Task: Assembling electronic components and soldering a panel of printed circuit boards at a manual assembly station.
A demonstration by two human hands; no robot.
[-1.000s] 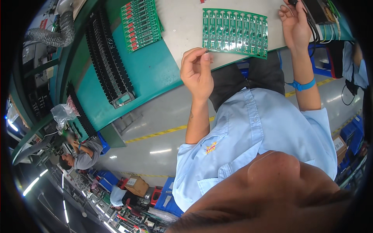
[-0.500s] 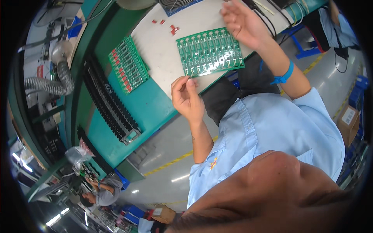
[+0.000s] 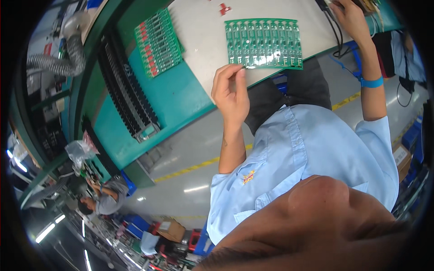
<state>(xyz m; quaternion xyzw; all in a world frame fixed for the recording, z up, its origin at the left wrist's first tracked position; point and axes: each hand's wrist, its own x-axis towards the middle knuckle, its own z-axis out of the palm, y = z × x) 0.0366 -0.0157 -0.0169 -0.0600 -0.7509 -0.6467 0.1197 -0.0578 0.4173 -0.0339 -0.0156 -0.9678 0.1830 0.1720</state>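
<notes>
A green circuit board panel (image 3: 264,43) with rows of repeated small boards lies on the white work surface. My left hand (image 3: 231,92) is at its near edge, toward the left corner, with thumb and forefinger pinched together. A small dark thing shows at those fingertips, too small to name. Away to the right, my right hand (image 3: 351,20) reaches to the far edge of the table, beside black cables (image 3: 333,27). Its fingers are bent and partly cut off by the picture's upper edge, so I cannot see whether they hold anything.
Another green panel with red parts (image 3: 158,43) lies on the green mat (image 3: 167,97), on top of a further board. Left of it stands a long black slotted rack (image 3: 129,86). A red piece (image 3: 224,9) lies beyond the board. A co-worker (image 3: 106,196) sits farther along the bench.
My right hand has moved from above the board's far right corner out to the cables at the right. My left hand stays pinched at the board's near edge. The whole view has shifted.
</notes>
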